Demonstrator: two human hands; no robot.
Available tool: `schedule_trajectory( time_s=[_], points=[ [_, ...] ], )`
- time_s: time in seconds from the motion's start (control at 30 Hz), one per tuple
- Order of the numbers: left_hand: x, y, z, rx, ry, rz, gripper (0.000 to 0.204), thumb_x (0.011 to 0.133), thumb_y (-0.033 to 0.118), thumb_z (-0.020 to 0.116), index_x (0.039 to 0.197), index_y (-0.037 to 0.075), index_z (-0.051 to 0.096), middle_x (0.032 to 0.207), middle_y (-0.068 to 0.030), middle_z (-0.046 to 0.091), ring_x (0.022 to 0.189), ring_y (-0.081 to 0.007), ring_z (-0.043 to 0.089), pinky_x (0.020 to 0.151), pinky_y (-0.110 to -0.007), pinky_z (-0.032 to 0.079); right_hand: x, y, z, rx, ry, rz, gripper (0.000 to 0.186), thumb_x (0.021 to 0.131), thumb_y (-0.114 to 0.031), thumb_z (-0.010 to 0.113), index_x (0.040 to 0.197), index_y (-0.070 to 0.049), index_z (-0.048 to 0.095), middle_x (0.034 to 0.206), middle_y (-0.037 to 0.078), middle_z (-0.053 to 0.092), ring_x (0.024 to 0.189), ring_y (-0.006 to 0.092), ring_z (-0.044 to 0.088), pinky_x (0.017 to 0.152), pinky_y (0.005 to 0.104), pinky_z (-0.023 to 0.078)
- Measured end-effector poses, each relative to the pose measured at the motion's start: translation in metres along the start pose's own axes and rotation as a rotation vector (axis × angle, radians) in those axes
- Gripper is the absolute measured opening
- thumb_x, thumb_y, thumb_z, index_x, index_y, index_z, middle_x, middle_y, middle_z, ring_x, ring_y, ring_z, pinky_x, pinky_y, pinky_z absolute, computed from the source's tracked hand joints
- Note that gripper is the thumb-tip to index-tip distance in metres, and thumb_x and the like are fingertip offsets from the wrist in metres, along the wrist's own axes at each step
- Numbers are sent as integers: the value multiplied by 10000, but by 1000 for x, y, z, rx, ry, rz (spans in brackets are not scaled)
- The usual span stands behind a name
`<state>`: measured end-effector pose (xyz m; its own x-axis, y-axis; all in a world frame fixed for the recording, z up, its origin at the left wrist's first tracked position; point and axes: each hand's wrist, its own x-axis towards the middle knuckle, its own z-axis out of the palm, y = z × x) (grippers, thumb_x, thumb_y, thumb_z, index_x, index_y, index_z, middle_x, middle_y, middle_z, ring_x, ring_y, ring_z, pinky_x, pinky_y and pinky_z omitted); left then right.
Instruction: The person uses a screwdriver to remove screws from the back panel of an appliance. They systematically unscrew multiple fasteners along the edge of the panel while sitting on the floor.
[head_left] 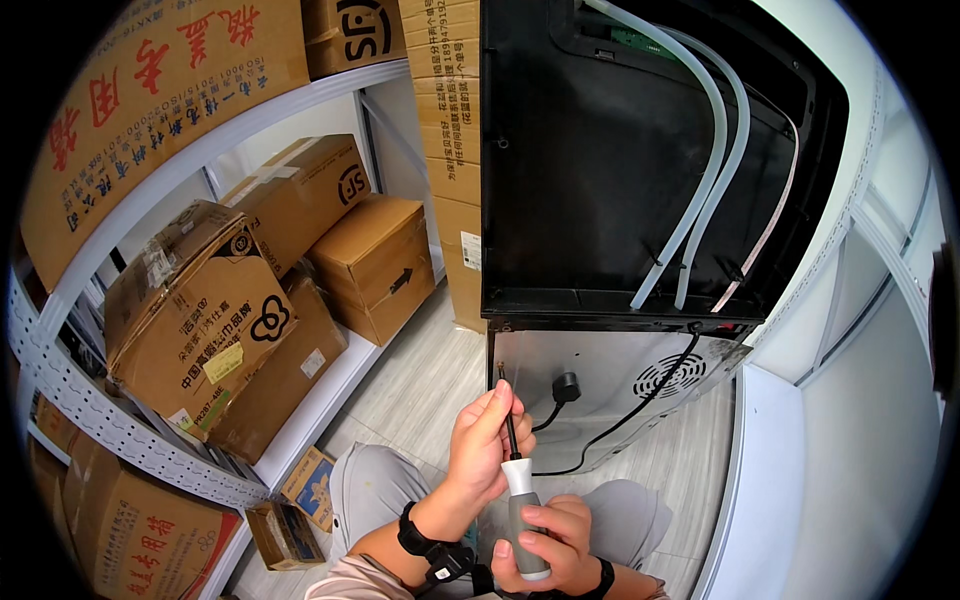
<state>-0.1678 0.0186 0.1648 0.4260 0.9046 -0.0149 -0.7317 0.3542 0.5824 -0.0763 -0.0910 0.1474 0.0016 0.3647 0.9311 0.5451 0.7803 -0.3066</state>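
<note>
A screwdriver [524, 508] with a grey and white handle and a dark shaft points away from me, towards the left edge of a silver metal panel [610, 370]. My right hand [556, 552] is wrapped round its handle. Further up, my left hand [484, 436] is closed on the shaft, thumb and forefinger pinched close to its far end. A small dark tip shows just beyond those fingers, by the panel's edge; whether it is the bit or a screw, I cannot tell. To the right of the tip, a black plug [567, 387] with a cable sits on the panel.
Above the panel stands a black appliance back [600, 180] with two pale tubes [712, 170] and a thin wire. A black cable [640, 410] hangs across the vent. Cardboard boxes [200, 320] fill the metal shelves [120, 430] on the left. A white wall edge [768, 470] rises at right.
</note>
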Motion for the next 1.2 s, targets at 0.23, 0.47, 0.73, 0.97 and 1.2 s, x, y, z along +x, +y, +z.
schedule_trajectory(
  time_s=[0.23, 0.47, 0.73, 0.97, 1.2],
  points=[
    [-4, 1, 9, -67, 41, -17, 344, 1010, 347, 443, 821, 82, 556, 586, 45, 322, 499, -81, 268, 439, -240, 241, -14, 3, 8, 93, 32, 82, 645, 678, -189, 829, 1169, -101, 420, 1110, 106, 550, 723, 217, 575, 576, 291, 481],
    [-1, 2, -3, -114, -66, -95, 363, 1013, 339, 398, 952, 45, 603, 557, 73, 275, 499, -72, 258, 440, -237, 238, -2, 3, 6, 82, 8, -57, 504, 679, -92, 773, 1095, -78, 488, 1130, 114, 622, 714, 199, 563, 570, 290, 450],
    [6, 10, 2, -98, 45, -11, 394, 1010, 366, 418, 975, 22, 607, 555, 72, 264, 493, -62, 251, 427, -227, 227, -1, 1, -4, 105, 5, -82, 439, 683, -72, 728, 1054, -74, 494, 1101, 93, 637, 666, 160, 475, 552, 290, 366],
    [17, 10, 1, -204, 107, -54, 283, 986, 317, 513, 943, 54, 609, 546, 70, 255, 485, -62, 235, 428, -234, 212, -7, 2, -6, 92, 46, -160, 412, 709, -111, 720, 1044, -76, 483, 1078, 81, 640, 671, 148, 441, 544, 284, 351],
    [20, 9, 4, -161, 117, 1, 254, 984, 283, 517, 921, 51, 600, 542, 70, 256, 481, -67, 234, 433, -234, 217, -8, 2, -11, 87, 63, -142, 403, 729, -138, 724, 1044, -77, 480, 1058, 74, 651, 697, 159, 465, 572, 291, 385]
  ],
)
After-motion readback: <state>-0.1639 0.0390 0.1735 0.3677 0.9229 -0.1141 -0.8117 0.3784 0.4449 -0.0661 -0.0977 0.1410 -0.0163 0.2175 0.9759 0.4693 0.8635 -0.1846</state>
